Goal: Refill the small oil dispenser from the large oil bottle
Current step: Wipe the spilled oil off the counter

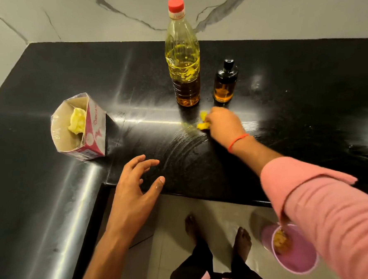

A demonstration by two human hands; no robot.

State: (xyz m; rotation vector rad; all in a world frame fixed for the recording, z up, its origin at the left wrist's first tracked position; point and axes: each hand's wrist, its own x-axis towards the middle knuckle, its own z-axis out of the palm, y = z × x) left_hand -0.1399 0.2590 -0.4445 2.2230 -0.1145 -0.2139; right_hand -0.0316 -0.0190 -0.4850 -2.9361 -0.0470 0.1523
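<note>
While our right hand [223, 126] presses a yellow, oil-soaked wad [203, 125] against the black counter [45, 68], fingers closed around it, our left hand [136, 185] hovers open and empty over the counter's near edge. Smear arcs shine on the surface just beside the wad. Beyond it stand the large oil bottle [183, 59], red cap on and roughly half full, and the small oil dispenser [225, 83], dark glass, capped, sitting just to its right without touching. We judge both likely greasy outside, so the bottle wants a full wrap around its ribbed lower body, where the weight sits; its thin plastic will flex. The dispenser looks light but breakable, best held round its body. An open carton [79, 126] with used yellow wads sits well to the left.
</note>
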